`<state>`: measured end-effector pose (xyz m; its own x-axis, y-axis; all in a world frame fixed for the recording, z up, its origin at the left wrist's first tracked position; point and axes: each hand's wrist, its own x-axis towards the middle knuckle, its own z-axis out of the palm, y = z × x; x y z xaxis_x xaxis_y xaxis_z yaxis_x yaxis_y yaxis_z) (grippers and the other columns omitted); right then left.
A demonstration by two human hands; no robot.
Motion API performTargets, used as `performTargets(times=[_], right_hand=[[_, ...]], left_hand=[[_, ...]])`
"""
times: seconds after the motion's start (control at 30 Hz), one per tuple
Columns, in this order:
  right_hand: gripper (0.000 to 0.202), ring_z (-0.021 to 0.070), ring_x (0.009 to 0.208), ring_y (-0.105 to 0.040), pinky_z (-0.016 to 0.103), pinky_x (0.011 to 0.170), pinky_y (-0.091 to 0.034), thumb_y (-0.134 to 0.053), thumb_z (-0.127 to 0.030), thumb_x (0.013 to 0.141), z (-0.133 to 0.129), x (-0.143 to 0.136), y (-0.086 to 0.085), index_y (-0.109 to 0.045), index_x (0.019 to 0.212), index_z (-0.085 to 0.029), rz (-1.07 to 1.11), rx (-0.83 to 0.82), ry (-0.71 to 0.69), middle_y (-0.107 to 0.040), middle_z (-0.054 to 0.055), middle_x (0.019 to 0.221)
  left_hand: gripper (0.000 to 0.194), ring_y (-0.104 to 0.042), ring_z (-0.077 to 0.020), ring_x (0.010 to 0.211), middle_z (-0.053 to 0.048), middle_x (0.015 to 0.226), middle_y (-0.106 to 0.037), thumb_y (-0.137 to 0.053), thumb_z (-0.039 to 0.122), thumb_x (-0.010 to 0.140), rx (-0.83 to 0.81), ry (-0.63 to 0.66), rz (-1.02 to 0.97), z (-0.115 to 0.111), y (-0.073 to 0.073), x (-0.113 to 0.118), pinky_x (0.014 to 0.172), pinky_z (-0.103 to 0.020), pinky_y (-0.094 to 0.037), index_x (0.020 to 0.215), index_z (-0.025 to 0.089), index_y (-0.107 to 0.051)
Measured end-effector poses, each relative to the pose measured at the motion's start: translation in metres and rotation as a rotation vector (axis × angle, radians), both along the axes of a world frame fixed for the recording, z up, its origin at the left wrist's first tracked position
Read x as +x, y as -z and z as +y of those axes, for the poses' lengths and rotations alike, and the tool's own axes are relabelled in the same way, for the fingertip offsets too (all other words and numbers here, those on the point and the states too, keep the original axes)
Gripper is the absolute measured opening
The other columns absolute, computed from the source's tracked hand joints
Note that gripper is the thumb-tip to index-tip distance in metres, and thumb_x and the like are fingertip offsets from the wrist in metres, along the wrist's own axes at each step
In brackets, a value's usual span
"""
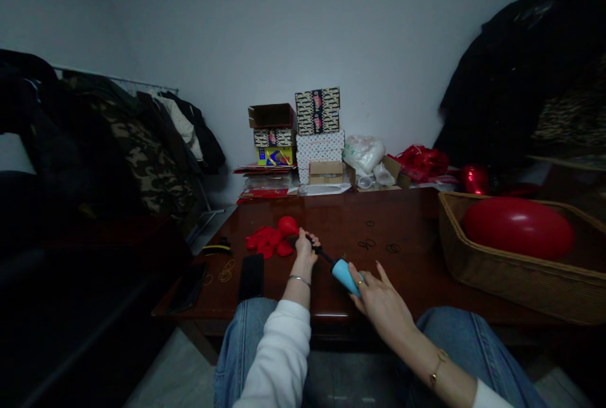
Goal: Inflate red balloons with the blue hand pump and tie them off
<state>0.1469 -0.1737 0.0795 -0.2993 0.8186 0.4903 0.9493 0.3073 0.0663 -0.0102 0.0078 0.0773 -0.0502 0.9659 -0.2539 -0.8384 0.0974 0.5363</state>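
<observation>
My left hand (305, 251) pinches the neck of a small red balloon (288, 225) onto the black nozzle end of a hand pump. The balloon is slightly puffed and sits above the dark wooden table (402, 231). My right hand (379, 297) grips the light blue handle of the pump (344, 274), near the table's front edge. A pile of flat red balloons (267, 242) lies just left of my left hand.
A wicker basket (502, 269) at the right holds a large inflated red balloon (518, 227). Stacked boxes (303, 136) and bags line the back edge. A black case (250, 276), a phone (189, 287) and rubber bands (226, 271) lie at the front left. Clothes hang at both sides.
</observation>
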Motion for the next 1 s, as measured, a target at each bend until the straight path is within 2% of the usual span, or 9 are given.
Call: performTargets(times=[0.2, 0.33, 0.67, 0.83, 1.0], right_hand=[[0.052, 0.0205, 0.096, -0.061, 0.048, 0.109, -0.025, -0.048, -0.025, 0.087, -0.019, 0.018, 0.004, -0.038, 0.136, -0.012, 0.008, 0.022, -0.023, -0.066, 0.01, 0.101], [0.049, 0.0208, 0.095, -0.061, 0.048, 0.11, -0.022, -0.048, -0.025, 0.087, -0.02, 0.019, 0.0, -0.041, 0.133, -0.011, 0.002, 0.014, 0.0, -0.066, 0.01, 0.099], [0.046, 0.0198, 0.086, -0.063, 0.046, 0.11, -0.022, -0.049, -0.024, 0.087, 0.013, -0.013, -0.017, -0.046, 0.131, -0.011, -0.049, -0.068, 0.072, -0.067, 0.01, 0.091], [0.049, 0.0194, 0.084, -0.063, 0.045, 0.109, -0.023, -0.051, -0.024, 0.086, 0.03, -0.027, -0.016, -0.044, 0.132, -0.01, -0.045, -0.081, 0.095, -0.067, 0.01, 0.091], [0.051, 0.0188, 0.085, -0.063, 0.044, 0.109, -0.025, -0.053, -0.026, 0.085, 0.029, -0.028, -0.01, -0.044, 0.133, -0.011, -0.031, -0.082, 0.101, -0.067, 0.01, 0.092]], left_hand=[[0.034, -0.031, -0.0035, 0.037, 0.006, 0.053, -0.032, -0.044, 0.043, 0.091, -0.008, 0.001, -0.019, 0.007, -0.004, -0.006, 0.032, -0.012, -0.023, 0.067, 0.019, -0.037], [0.034, -0.03, -0.0031, 0.036, 0.006, 0.052, -0.032, -0.042, 0.041, 0.092, -0.015, -0.04, -0.03, 0.007, -0.004, -0.006, 0.032, -0.012, -0.021, 0.067, 0.019, -0.037], [0.036, -0.032, -0.0043, 0.034, 0.006, 0.05, -0.035, -0.042, 0.045, 0.091, -0.083, -0.018, 0.061, -0.007, 0.001, 0.017, 0.033, -0.014, -0.024, 0.067, 0.019, -0.037], [0.036, -0.035, -0.006, 0.034, 0.006, 0.047, -0.035, -0.04, 0.042, 0.092, -0.077, 0.025, 0.143, -0.009, 0.002, 0.024, 0.036, -0.016, -0.029, 0.065, 0.019, -0.036], [0.035, -0.034, -0.0059, 0.034, 0.006, 0.047, -0.036, -0.041, 0.042, 0.092, -0.086, 0.002, 0.18, -0.006, 0.003, 0.02, 0.035, -0.016, -0.027, 0.066, 0.019, -0.036]])
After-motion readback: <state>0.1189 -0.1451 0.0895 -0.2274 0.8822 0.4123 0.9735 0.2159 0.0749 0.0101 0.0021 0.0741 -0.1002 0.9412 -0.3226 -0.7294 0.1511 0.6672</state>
